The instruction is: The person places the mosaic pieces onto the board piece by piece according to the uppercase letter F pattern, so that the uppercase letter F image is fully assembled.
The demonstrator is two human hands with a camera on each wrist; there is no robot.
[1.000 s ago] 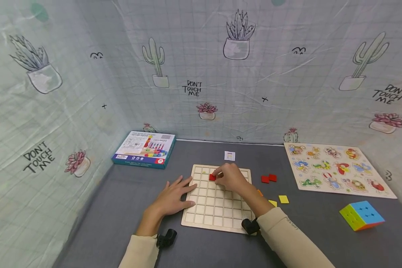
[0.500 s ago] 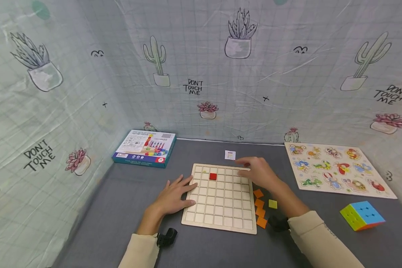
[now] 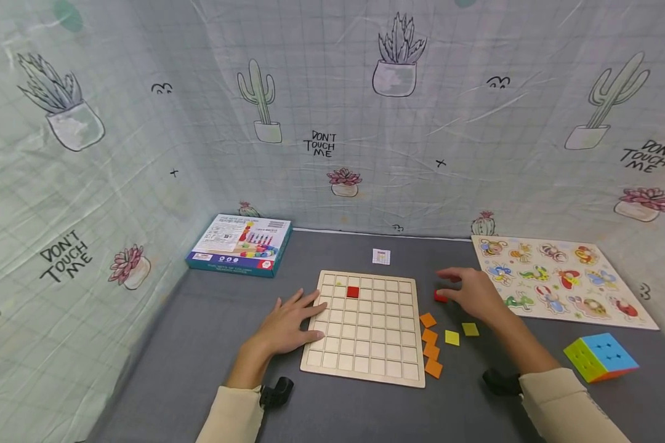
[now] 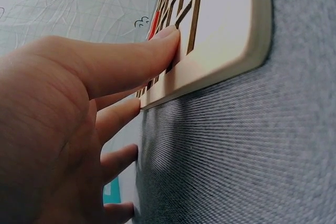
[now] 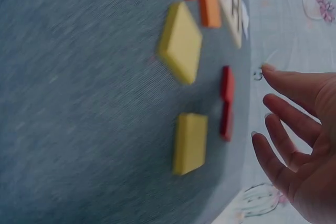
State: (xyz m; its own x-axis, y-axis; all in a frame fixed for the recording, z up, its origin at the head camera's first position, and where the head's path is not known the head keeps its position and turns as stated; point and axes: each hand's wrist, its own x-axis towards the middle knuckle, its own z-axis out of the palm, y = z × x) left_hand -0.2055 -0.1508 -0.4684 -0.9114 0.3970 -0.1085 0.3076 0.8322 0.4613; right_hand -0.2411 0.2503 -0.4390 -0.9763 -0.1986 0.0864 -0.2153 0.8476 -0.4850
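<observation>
My left hand rests with spread fingers on the left edge of a wooden grid board. In the left wrist view its thumb lies over the board's border. One red square tile sits in a cell near the board's upper left. Right of the board, my right hand hovers over another red tile, thumb and fingers apart and nothing between them. The right wrist view shows two red tiles side by side on the table, just beyond two yellow tiles.
Several orange tiles line the board's right edge. A small printed card lies behind the board. At the back left is a flat game box; to the right are an insect puzzle board and a puzzle cube.
My right hand has let go of the red tile on the board and moved right to the loose red tiles. The left hand has stayed in place.
</observation>
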